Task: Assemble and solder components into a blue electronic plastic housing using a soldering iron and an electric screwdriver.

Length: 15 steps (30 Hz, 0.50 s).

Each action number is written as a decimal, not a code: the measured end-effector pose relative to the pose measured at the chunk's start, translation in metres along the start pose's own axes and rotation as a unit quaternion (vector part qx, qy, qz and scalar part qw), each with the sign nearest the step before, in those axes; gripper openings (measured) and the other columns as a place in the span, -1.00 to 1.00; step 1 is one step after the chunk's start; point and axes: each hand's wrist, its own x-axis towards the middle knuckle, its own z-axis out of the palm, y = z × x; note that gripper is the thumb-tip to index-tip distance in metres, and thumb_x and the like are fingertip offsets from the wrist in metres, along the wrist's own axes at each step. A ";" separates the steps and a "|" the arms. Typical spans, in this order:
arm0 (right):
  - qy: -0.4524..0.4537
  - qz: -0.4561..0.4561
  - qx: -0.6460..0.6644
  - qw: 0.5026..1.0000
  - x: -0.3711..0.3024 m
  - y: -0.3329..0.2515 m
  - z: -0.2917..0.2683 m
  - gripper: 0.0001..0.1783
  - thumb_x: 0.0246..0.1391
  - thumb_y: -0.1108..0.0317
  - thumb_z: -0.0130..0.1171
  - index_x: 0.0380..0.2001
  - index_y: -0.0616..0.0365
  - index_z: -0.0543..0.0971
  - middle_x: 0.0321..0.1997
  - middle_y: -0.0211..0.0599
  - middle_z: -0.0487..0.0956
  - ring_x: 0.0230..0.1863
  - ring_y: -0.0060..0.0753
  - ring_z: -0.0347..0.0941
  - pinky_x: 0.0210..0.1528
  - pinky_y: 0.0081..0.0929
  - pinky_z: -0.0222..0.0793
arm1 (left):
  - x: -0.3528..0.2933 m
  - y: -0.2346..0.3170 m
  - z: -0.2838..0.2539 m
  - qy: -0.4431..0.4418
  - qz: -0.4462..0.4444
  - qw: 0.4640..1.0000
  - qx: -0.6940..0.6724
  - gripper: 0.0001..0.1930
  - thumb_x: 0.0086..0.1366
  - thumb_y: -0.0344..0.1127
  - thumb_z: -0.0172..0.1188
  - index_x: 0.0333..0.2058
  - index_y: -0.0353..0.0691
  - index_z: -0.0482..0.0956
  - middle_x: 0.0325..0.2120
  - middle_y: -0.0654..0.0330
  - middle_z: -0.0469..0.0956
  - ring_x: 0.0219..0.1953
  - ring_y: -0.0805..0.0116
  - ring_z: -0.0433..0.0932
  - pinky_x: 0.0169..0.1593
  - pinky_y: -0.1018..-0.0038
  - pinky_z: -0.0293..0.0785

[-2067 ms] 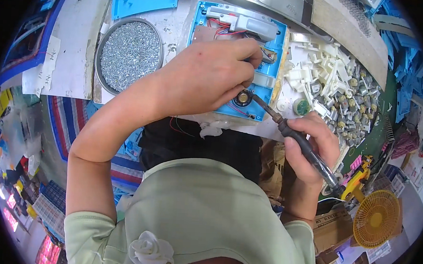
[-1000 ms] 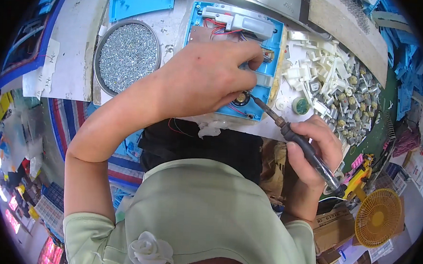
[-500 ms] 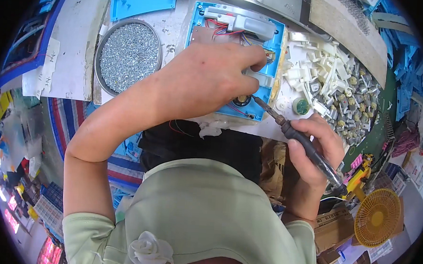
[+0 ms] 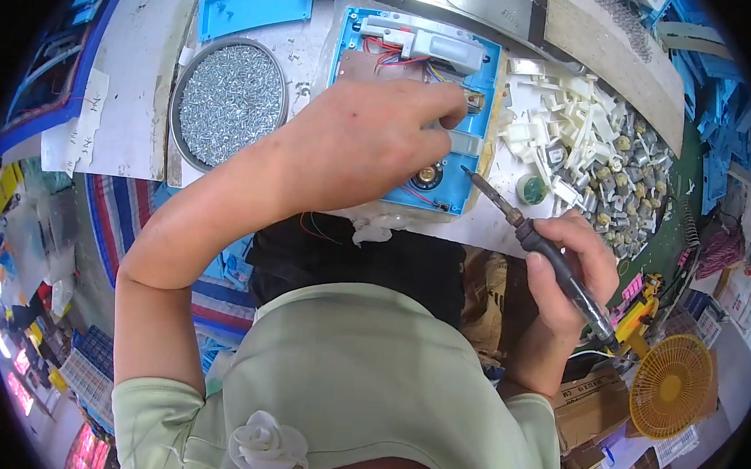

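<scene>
A blue plastic casing (image 4: 473,184) lies face up at the top centre, with wires, a brown circuit board (image 4: 359,66) and a grey battery-like housing (image 4: 450,51) inside. My left hand (image 4: 368,141) reaches across it, thumb and forefinger bent together by the casing's right side; whatever they pinch is hidden. Just below those fingers a small round speaker (image 4: 427,177) shows. In my right hand (image 4: 586,267) is a soldering iron (image 4: 567,283), held like a pen. Its tip points up and left over the casing's lower right corner, apart from my left fingers.
A round metal tin of small screws (image 4: 232,100) stands left of the casing. White plastic parts (image 4: 538,128) and small motors (image 4: 629,184) are heaped to the right, near a little green pot (image 4: 531,189). A yellow fan (image 4: 672,386) is at lower right.
The soldering iron and my right hand have shifted a little to the right, away from my left fingers. More of the speaker now shows. My left hand has barely moved.
</scene>
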 end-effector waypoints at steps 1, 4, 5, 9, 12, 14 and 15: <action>-0.002 0.002 -0.001 1.000 0.000 0.000 -0.001 -0.65 -0.17 0.49 0.39 -0.22 0.34 0.64 -0.54 -0.25 0.54 -0.57 -0.41 0.37 -0.49 -0.52 0.20 | -0.001 0.000 0.000 0.006 -0.001 1.000 -0.003 -0.87 0.10 -0.43 0.31 -0.37 -0.20 0.53 -0.11 0.21 0.52 -0.16 0.17 0.61 -0.21 0.30 0.59; -0.002 0.011 -0.005 1.000 0.000 -0.002 -0.003 -0.66 -0.18 0.50 0.38 -0.23 0.34 0.65 -0.53 -0.24 0.55 -0.57 -0.41 0.37 -0.49 -0.51 0.20 | -0.003 -0.001 -0.001 0.017 -0.003 1.000 -0.007 -0.86 0.11 -0.43 0.32 -0.37 -0.20 0.52 -0.12 0.22 0.52 -0.17 0.17 0.61 -0.25 0.30 0.59; 0.001 0.015 -0.005 1.000 -0.001 -0.003 -0.003 -0.66 -0.17 0.50 0.38 -0.23 0.34 0.65 -0.53 -0.24 0.55 -0.56 -0.41 0.37 -0.48 -0.51 0.20 | -0.004 -0.001 -0.002 0.015 -0.004 1.000 -0.006 -0.85 0.10 -0.43 0.32 -0.37 -0.20 0.52 -0.11 0.22 0.52 -0.17 0.18 0.61 -0.26 0.30 0.60; 0.017 0.004 0.002 1.000 -0.003 -0.003 -0.003 -0.65 -0.18 0.48 0.39 -0.23 0.36 0.65 -0.53 -0.24 0.54 -0.56 -0.41 0.36 -0.48 -0.51 0.16 | -0.011 0.001 -0.006 0.013 -0.003 1.000 0.011 -0.83 0.09 -0.44 0.33 -0.32 -0.19 0.55 -0.11 0.22 0.54 -0.17 0.19 0.62 -0.27 0.32 0.61; 0.045 0.006 0.001 0.999 -0.016 -0.001 -0.013 -0.63 -0.15 0.46 0.39 -0.21 0.39 0.63 -0.52 -0.26 0.53 -0.54 -0.43 0.33 -0.45 -0.52 0.14 | -0.019 -0.001 -0.007 0.012 -0.003 1.000 0.004 -0.75 0.05 -0.47 0.36 -0.24 -0.17 0.61 -0.11 0.18 0.56 -0.19 0.15 0.64 -0.25 0.33 0.62; 0.103 0.009 0.021 0.994 -0.035 0.005 -0.030 -0.60 -0.11 0.44 0.38 -0.16 0.42 0.61 -0.47 -0.26 0.52 -0.48 -0.45 0.33 -0.41 -0.51 0.12 | -0.022 0.000 -0.010 0.009 -0.012 1.000 -0.009 -0.69 0.05 -0.50 0.37 -0.18 -0.16 0.64 -0.11 0.12 0.57 -0.19 0.12 0.64 -0.22 0.32 0.62; 0.144 0.005 0.026 0.989 -0.046 0.011 -0.041 -0.59 -0.06 0.43 0.36 -0.13 0.43 0.59 -0.40 -0.26 0.52 -0.41 -0.45 0.34 -0.35 -0.53 0.15 | -0.021 -0.001 -0.008 0.014 -0.005 1.000 -0.017 -0.66 0.04 -0.51 0.38 -0.15 -0.16 0.66 -0.11 0.10 0.58 -0.20 0.10 0.65 -0.20 0.32 0.63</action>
